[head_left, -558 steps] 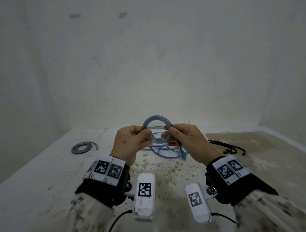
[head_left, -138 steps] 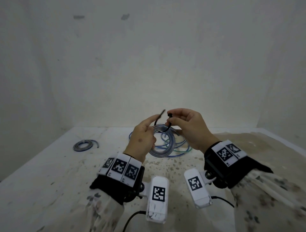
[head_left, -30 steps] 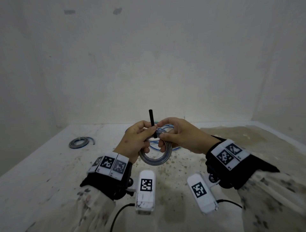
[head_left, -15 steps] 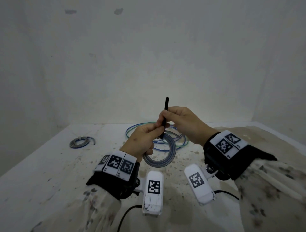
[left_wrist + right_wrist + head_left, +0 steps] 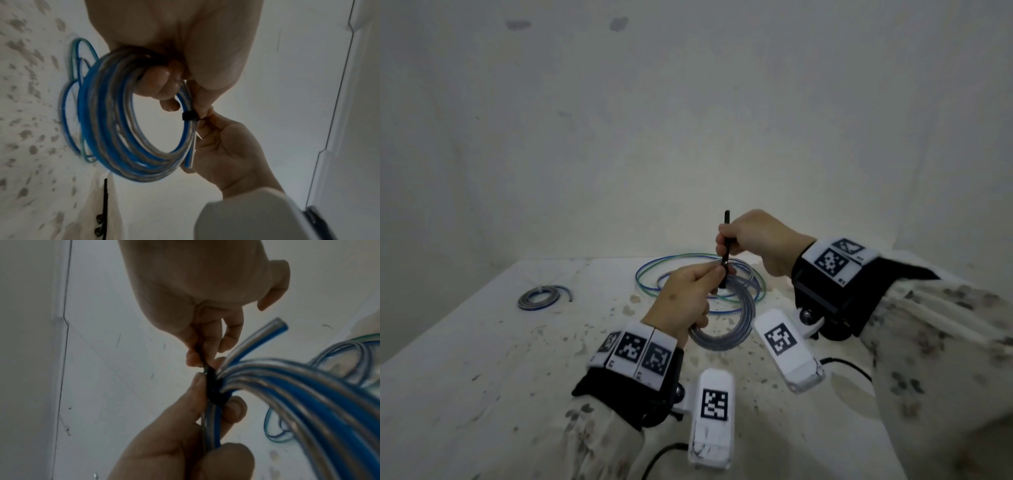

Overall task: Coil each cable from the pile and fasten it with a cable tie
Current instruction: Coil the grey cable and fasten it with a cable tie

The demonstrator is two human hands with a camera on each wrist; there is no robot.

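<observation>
A blue-and-clear cable coil [image 5: 722,337] hangs above the table from my left hand [image 5: 714,274], whose fingers curl through the ring [image 5: 123,129]. A black cable tie [image 5: 188,116] is wrapped round the coil's strands next to the left thumb. My right hand [image 5: 724,244] is above the left and pinches the tie's upright tail [image 5: 726,226]. In the right wrist view the tie [image 5: 213,386] sits snug against the strands between both hands, and the cable's cut end [image 5: 267,331] sticks out beside it.
Loose blue and green cables [image 5: 650,277] lie in wide loops on the stained white table [image 5: 482,359] behind my hands. A tied coil [image 5: 541,298] lies at the far left. Spare black ties [image 5: 106,203] lie on the table. A wall stands close behind.
My right hand has risen from the coil, drawing the tie's tail up. The left hand keeps hold of the coil, which now hangs lower under it.
</observation>
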